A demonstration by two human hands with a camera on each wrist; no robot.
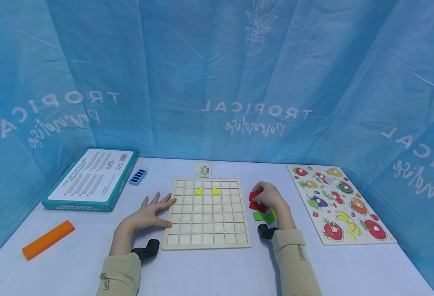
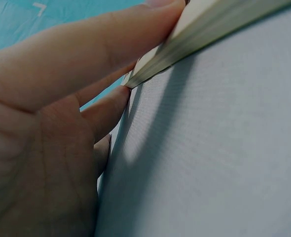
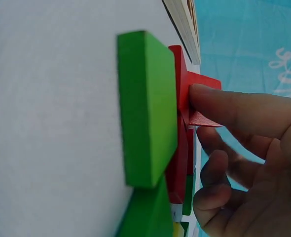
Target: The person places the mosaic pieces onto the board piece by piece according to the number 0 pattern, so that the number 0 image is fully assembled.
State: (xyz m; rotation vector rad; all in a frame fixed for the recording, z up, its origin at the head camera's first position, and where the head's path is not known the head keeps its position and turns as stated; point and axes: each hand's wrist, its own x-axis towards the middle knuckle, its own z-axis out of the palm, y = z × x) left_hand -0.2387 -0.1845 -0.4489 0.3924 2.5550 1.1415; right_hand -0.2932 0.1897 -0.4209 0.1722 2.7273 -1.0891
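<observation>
A pale wooden grid board (image 1: 207, 228) lies mid-table, with two yellow pieces (image 1: 199, 191) in its second row. Along its left edge, my left hand (image 1: 147, 215) rests with fingers spread; the left wrist view shows thumb and fingertips against the board's side (image 2: 172, 57). Beyond the board's right side, my right hand (image 1: 272, 195) pinches a red tile (image 3: 204, 80) between thumb and fingers, above a small pile. Other red tiles (image 1: 258, 206), green tiles (image 1: 258, 216) and a yellow piece (image 1: 273, 213) lie under and beside that hand, the yellow one partly hidden.
Behind the board lies a small pattern card (image 1: 205, 170). To the left are a teal-and-white box (image 1: 91, 176), a small blue striped piece (image 1: 138, 177) and an orange bar (image 1: 48, 240). A fruit puzzle board (image 1: 340, 203) lies at right. Blue curtain (image 1: 176, 74) hangs behind.
</observation>
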